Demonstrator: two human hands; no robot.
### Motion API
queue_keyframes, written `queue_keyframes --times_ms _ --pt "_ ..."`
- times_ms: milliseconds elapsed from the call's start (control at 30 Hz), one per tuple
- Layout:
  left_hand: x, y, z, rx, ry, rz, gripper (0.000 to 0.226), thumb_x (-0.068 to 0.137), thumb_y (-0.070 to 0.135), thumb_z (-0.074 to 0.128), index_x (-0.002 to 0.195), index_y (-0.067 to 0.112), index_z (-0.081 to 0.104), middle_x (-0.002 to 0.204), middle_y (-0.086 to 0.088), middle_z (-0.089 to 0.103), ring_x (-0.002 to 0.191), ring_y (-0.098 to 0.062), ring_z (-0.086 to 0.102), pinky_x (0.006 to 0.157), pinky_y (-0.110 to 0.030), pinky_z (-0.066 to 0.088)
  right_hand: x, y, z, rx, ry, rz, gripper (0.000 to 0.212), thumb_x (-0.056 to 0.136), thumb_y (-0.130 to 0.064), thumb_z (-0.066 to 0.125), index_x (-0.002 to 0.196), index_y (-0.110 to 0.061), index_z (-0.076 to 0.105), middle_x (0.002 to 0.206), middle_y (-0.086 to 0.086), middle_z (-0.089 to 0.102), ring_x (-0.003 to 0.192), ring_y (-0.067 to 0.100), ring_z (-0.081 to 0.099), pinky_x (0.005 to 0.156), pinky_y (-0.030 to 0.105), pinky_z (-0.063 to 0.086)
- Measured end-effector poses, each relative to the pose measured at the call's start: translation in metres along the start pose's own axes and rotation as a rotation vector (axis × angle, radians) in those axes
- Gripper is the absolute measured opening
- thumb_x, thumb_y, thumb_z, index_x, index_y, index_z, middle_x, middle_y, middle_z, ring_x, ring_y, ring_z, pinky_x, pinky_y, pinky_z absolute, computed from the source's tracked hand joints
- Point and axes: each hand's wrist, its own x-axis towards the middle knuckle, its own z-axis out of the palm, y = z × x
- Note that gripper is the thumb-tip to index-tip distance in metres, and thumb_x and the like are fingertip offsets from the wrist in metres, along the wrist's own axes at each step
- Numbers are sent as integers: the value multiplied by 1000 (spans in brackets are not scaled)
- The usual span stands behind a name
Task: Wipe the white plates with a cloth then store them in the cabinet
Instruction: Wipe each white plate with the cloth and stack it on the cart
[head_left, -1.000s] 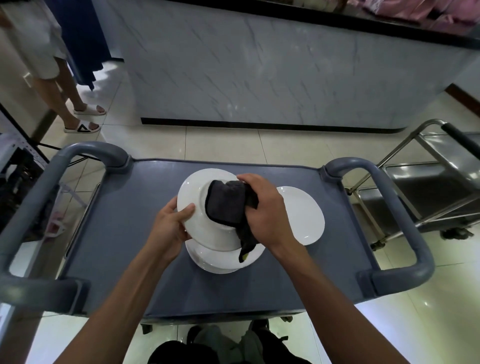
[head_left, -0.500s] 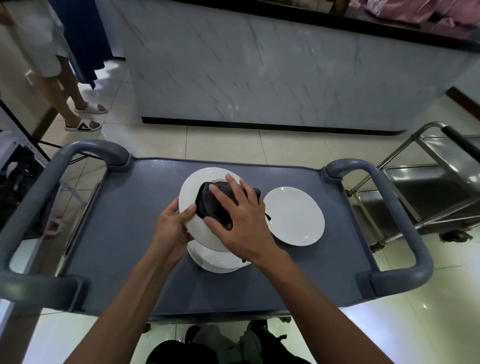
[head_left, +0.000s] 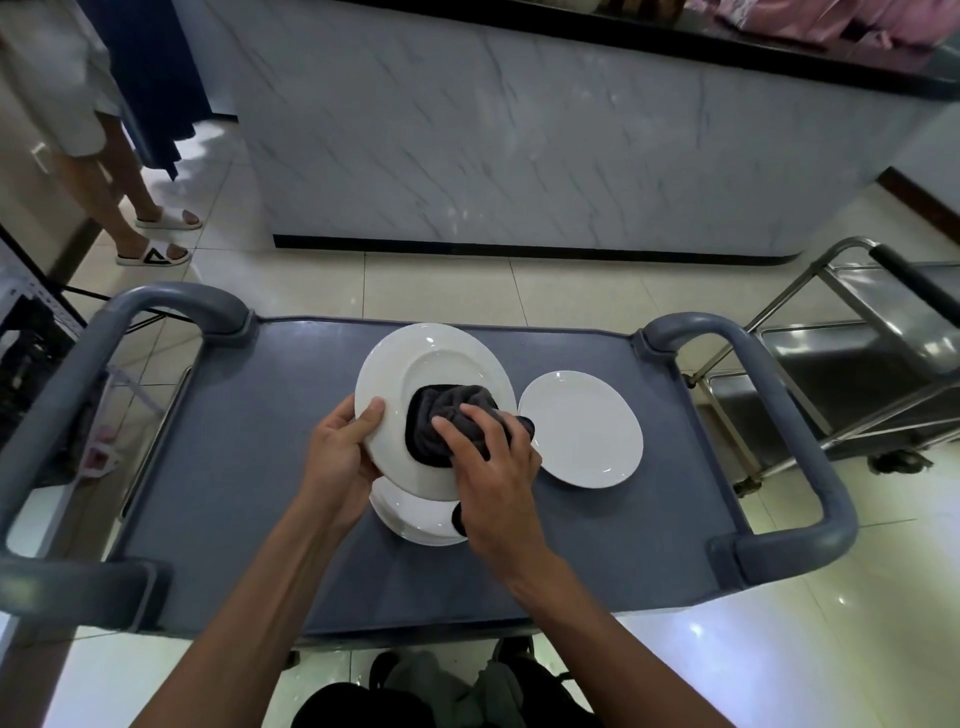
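My left hand (head_left: 340, 454) grips the left rim of a large white plate (head_left: 415, 364), thumb on its face, holding it tilted above a stack of white plates (head_left: 415, 519) on the grey cart top (head_left: 249, 467). My right hand (head_left: 493, 467) presses a dark grey cloth (head_left: 434, 421) against the lower middle of the held plate, fingers spread over the cloth. A single white plate (head_left: 582, 428) lies flat on the cart to the right of the stack.
The cart has raised grey handles on the left (head_left: 78, 374) and right (head_left: 779, 415). A steel trolley (head_left: 857, 374) stands to the right. A marble-faced counter (head_left: 519, 130) is ahead. A person in sandals (head_left: 150, 244) stands at the far left.
My right hand slid the cloth from the plate's upper middle down to its lower part. The plate tilted more face-up toward me. My left hand kept its grip.
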Motion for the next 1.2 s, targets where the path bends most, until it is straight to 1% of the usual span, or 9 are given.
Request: queue_keyframes --times_ms 100,233,367,467,567,700,900,1067,1200 --pt "0 1 2 52 -22 -1 26 97 15 56 119 8 67 107 -14 74 90 -26 72 68 -39 62 11 1 -2 -2 -5 -10 63 87 -5 64 141 -35 49 149 0 43 134 31 38 94 57 42" --pt "-1 -1 4 136 -49 2 27 98 13 56 121 10 68 111 -16 73 92 -28 68 69 -38 59 31 -2 -6 39 1 -27 55 91 -9 58 140 -32 53 147 0 46 131 30 40 91 54 43" --pt "-4 -2 3 190 -99 -13 32 89 16 62 120 9 69 112 -22 70 95 -33 64 74 -40 52 55 -11 -11 68 20 -21 47 94 -22 42 137 -29 57 144 1 50 129 32 44 91 54 43" --pt "-3 4 -1 222 -114 -9 42 83 18 65 123 6 67 118 -27 68 97 -36 63 77 -41 51 69 -13 -14 37 -48 -75 48 93 -16 50 139 -31 56 146 0 49 132 33 40 94 56 40" --pt "0 10 -7 258 -112 32 43 82 18 67 123 6 67 117 -27 68 96 -36 63 78 -44 51 80 -13 -16 40 -84 -92 45 96 -16 52 138 -32 57 146 -1 50 132 32 39 95 57 39" --pt "2 15 -13 245 -106 61 45 80 19 67 122 5 67 112 -24 69 94 -34 63 78 -44 49 93 -16 -19 89 -21 -38 38 101 -21 51 135 -33 61 143 -3 53 128 29 42 92 53 41" --pt "5 17 -21 150 -109 81 38 80 15 64 117 6 69 95 -9 75 78 -22 70 59 -30 57 104 -15 -24 45 -32 72 38 103 -25 49 138 -36 57 143 -8 51 128 25 40 95 49 40" --pt "8 15 -26 97 -120 63 37 82 12 63 117 11 70 101 -9 76 82 -21 72 62 -31 59 106 -11 -26 64 -52 174 38 104 -28 45 140 -37 54 143 -11 50 128 22 38 99 46 39" --pt "9 12 -30 46 -86 42 33 82 11 62 112 14 74 105 -9 75 87 -21 72 67 -31 60 106 2 -29 190 -60 269 38 104 -25 46 138 -35 57 137 -10 55 123 23 41 99 46 42"
